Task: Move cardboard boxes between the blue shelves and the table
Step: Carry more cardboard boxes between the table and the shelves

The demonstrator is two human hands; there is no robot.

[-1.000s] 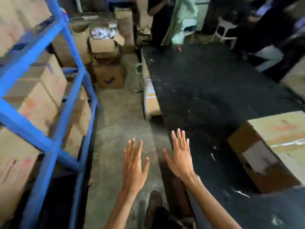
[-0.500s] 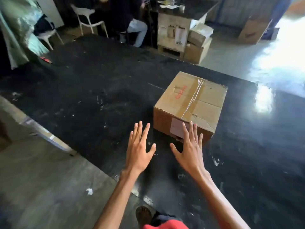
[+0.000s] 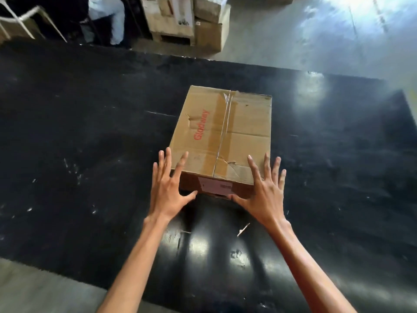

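One cardboard box point(image 3: 223, 134) lies flat on the black table point(image 3: 90, 132), around the middle and well apart from every edge. It is closed, with a tape seam point(image 3: 222, 136) down its top. No other box shares the table, and the blue shelves are out of view, so how many boxes remain to be moved cannot be told. I judge this box to be at the very start of a pick-up. It rests fully on the table and nothing has hold of it yet, so grasping, lifting and carrying are all left.

Both hands are spread wide with straight fingers and hold nothing. The left hand point(image 3: 168, 190) is at the box's near-left corner and the right hand point(image 3: 265, 190) at its near-right corner, thumbs pointing inward along the near face. Whether the palms already touch the cardboard cannot be told.

The box's long axis runs from the table's near edge toward its far edge, with the far end skewed slightly right. A short end bearing a pale label point(image 3: 215, 185) faces the person. The seam and the red lettering point(image 3: 201, 125) both follow the long axis.

Beyond the far edge stand stacked cartons point(image 3: 187, 19) and a white chair point(image 3: 20, 16).
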